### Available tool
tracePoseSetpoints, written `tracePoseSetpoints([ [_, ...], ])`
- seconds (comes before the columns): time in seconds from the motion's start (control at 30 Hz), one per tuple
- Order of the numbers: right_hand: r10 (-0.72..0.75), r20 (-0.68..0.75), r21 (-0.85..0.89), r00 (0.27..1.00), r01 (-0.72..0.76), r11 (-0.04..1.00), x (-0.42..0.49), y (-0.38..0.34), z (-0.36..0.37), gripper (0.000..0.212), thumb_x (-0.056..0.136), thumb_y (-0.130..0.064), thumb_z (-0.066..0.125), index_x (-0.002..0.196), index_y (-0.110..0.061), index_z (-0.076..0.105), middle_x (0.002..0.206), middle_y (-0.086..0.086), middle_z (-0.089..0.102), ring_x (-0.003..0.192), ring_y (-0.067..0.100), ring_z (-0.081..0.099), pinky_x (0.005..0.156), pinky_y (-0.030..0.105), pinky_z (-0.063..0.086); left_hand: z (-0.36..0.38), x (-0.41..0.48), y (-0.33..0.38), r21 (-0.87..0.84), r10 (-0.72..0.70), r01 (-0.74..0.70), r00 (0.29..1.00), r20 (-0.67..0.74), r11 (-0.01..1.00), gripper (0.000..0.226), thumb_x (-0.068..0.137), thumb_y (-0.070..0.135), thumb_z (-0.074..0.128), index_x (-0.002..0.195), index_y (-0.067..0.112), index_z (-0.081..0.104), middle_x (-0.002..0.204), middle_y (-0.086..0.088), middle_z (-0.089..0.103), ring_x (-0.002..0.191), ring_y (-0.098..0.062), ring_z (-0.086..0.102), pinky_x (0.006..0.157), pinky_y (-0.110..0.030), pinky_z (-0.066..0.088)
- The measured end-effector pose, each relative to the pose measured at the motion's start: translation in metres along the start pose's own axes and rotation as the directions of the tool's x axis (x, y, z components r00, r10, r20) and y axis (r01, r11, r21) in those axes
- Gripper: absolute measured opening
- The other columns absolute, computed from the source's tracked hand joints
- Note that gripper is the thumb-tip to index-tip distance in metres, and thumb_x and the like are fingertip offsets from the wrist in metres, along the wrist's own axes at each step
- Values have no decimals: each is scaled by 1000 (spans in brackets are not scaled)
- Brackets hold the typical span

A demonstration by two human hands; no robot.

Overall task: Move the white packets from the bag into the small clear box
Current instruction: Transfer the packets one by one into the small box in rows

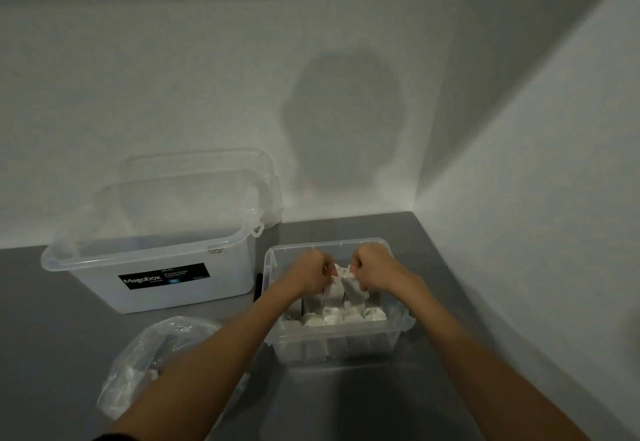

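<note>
Your left hand (311, 272) and right hand (372, 269) were both curled into fists, knuckles up, over the middle of the small clear box (346, 345). Each pinched a bunch of white packets (341, 283) in its fingers, and the two bunches hung side by side between your hands, inside the box walls. At six o'clock from your hands, more packets stood packed in a row along the near wall of the box. The box sat on the grey table (346, 402), near the wall corner. At eight o'clock from the box lay the crumpled clear bag (152, 347), with something white showing inside. At ten o'clock stood a large clear tub (104, 288) with a black Megabox label (164, 276). A clear lid (194, 163) stood on edge behind the tub, against the wall.
</note>
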State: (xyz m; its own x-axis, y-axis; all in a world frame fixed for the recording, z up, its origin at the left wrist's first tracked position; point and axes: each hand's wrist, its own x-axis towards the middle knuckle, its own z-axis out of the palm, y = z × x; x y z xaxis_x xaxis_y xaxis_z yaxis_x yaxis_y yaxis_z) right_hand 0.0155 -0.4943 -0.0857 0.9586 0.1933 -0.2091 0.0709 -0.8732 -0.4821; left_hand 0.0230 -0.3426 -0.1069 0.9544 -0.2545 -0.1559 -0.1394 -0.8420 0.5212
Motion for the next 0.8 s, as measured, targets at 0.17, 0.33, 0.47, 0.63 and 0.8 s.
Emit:
tracePoseSetpoints([
  [0.17,65,32,-68,997,-63,996,9,-3,14,30,90,2,46,64,-14,43,67,3,51,64,19,55,54,22,42,19,7,-8,41,-73,78,991,-115,996,13,91,3,54,99,4,64,102,-12,65,91,-22,61,85,-31,52],
  [0.33,110,-36,-89,993,-113,990,13,-4,27,33,92,1,48,64,-16,40,74,4,50,65,18,50,61,27,44,29,8,-20,27,-147,156,967,-206,987,8,91,9,57,95,11,64,98,-8,66,88,-21,63,84,-33,55],
  [0.47,102,-98,-106,990,-113,988,10,-3,31,35,94,-2,49,63,-15,41,71,3,50,73,20,53,64,27,43,33,8,-22,-5,-170,173,959,-229,985,8,90,8,60,94,10,66,96,-8,67,86,-19,64,82,-31,56],
  [0.63,61,-136,-154,989,-82,985,9,-6,29,14,96,-5,48,98,-3,62,97,13,65,75,20,53,64,29,43,28,2,-24,19,-160,169,959,-235,985,12,88,18,65,97,14,60,99,-6,64,90,-20,61,83,-32,54],
  [0.8,23,-186,-147,982,-51,988,6,-14,13,20,92,0,47,77,-8,58,79,11,60,70,25,58,61,34,51,0,-15,-15,-15,-66,64,969,-236,998,11,88,13,62,95,5,63,92,-10,65,86,-23,63,79,-31,54],
])
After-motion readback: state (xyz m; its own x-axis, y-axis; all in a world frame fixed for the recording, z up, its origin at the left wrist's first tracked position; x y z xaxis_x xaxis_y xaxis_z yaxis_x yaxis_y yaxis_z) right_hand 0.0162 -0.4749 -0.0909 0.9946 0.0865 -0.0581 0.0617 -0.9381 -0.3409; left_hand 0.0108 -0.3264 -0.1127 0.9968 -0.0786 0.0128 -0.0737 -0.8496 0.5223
